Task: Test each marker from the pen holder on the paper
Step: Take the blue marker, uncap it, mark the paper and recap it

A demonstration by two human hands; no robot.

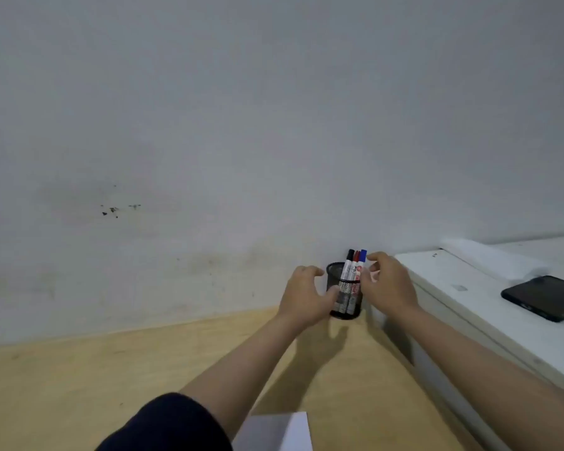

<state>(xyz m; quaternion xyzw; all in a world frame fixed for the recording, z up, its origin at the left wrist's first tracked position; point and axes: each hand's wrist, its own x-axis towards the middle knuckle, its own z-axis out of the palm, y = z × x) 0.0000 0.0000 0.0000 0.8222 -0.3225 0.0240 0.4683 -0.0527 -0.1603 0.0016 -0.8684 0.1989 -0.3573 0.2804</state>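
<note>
A black mesh pen holder [347,289] stands on the wooden table against the wall. Three markers lean in it: one with a black cap [349,263], one with a red cap [356,260], one with a blue cap [362,257]. My left hand [306,297] is curled around the holder's left side, fingers spread, thumb at the mesh. My right hand [388,284] hovers at the holder's right, fingertips close to the blue-capped marker, holding nothing. A white sheet of paper [277,431] lies at the near edge, partly hidden by my left arm.
A white cabinet or raised surface [469,304] runs along the right, with a black phone [544,297] lying on it. The light wooden table [79,385] stretches to the left. A grey wall stands right behind the holder.
</note>
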